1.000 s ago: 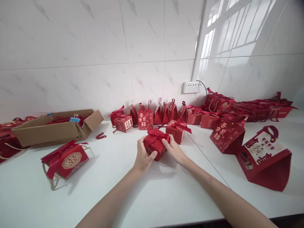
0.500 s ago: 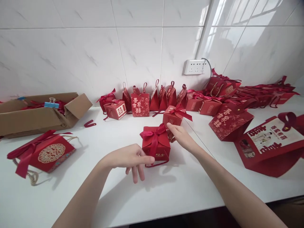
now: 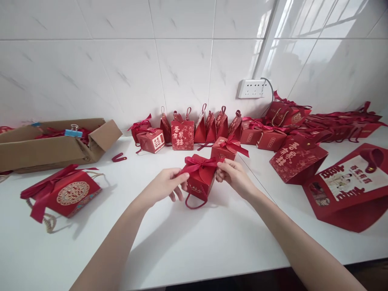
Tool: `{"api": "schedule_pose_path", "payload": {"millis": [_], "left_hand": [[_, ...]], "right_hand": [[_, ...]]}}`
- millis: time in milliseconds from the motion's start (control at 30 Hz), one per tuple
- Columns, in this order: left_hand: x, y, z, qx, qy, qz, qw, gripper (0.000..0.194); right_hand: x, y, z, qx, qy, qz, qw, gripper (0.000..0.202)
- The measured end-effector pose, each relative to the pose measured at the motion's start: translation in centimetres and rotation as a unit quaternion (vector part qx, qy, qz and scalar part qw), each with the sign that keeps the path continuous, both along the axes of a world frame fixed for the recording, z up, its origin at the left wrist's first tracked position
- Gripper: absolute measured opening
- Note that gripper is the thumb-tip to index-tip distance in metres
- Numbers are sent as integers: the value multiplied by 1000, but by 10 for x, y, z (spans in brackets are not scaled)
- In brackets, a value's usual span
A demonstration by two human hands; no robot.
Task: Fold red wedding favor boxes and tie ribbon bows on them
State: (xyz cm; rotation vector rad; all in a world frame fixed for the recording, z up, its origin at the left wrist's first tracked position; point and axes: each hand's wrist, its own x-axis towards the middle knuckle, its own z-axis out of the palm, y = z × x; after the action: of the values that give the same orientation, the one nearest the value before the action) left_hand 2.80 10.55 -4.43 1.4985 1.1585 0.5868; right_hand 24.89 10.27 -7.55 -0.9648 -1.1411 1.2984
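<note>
A small red gift box point(image 3: 198, 184) with gold characters stands slightly turned on the white table, a cord loop hanging from its front. A red ribbon bow point(image 3: 200, 163) lies across its top. My left hand point(image 3: 169, 184) pinches the left end of the ribbon between thumb and fingers. On the other side, my right hand point(image 3: 233, 174) is closed on the right end of the ribbon. Just behind sits another red box with a bow point(image 3: 223, 150).
Red boxes point(image 3: 182, 135) line the tiled wall. At left are an open cardboard carton point(image 3: 45, 157), a ribboned box point(image 3: 72, 194) and a red strap point(image 3: 119, 157). Large red boxes point(image 3: 298, 157) and a pile stand at right, below a white socket strip point(image 3: 254, 89).
My left hand has risen from the box's front to the ribbon's left end and closed on it. My right hand has taken the right end. The box has turned and the bow is stretched sideways.
</note>
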Motion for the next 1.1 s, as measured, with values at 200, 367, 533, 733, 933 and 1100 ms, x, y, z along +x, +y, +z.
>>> {"api": "schedule_pose_path", "payload": {"millis": [200, 367, 533, 733, 933, 1100], "left_hand": [[-21, 13, 15, 51, -308, 179, 933, 37], [-39, 26, 24, 118, -373, 278, 877, 33], [-40, 25, 50, 187, -370, 254, 874, 38], [-8, 6, 85, 210, -386, 132, 889, 20], [15, -5, 95, 286, -286, 60, 913, 26], [21, -13, 97, 316, -269, 48, 908, 54]], "right_hand": [[26, 2, 20, 86, 174, -207, 959, 31], [48, -10, 47, 135, 239, -238, 932, 31], [40, -27, 82, 236, 147, -231, 933, 30], [-5, -30, 124, 295, -21, -128, 947, 18], [-31, -30, 133, 228, -180, -55, 955, 18], [-33, -34, 129, 248, -52, -50, 966, 30]]}}
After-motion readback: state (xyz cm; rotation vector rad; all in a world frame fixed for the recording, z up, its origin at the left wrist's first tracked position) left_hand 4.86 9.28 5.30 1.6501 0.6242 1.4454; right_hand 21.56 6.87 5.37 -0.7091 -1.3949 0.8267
